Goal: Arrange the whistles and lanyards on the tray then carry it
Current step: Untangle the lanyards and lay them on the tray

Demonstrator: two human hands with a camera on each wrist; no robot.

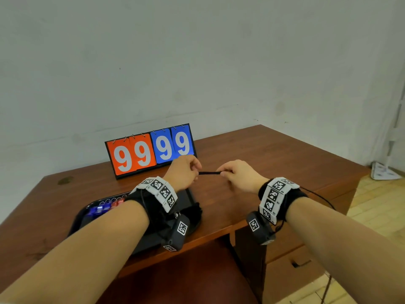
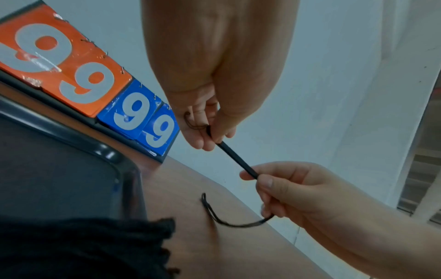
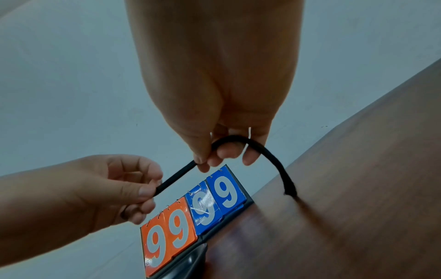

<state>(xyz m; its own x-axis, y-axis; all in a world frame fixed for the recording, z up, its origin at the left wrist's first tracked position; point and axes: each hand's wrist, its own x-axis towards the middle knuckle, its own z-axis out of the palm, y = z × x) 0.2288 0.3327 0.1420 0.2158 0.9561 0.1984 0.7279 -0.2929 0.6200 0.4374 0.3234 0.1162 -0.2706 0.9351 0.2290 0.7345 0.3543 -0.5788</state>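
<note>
From the head view, your left hand and right hand each pinched one black lanyard, stretched taut above the table, probably to straighten it for the tray, where whistles lay.

At your left wrist, thumb and fingers closed on the cord, thin loop tucked inside.

At your right wrist, the slack trailed down to the table.

Both forearms reach forward, side by side, wrists banded. The left hand sits at about eleven o'clock, the right hand at one o'clock, knuckles up. Each pinches between thumb and curled fingers one end of a taut black lanyard stretched between them.
</note>
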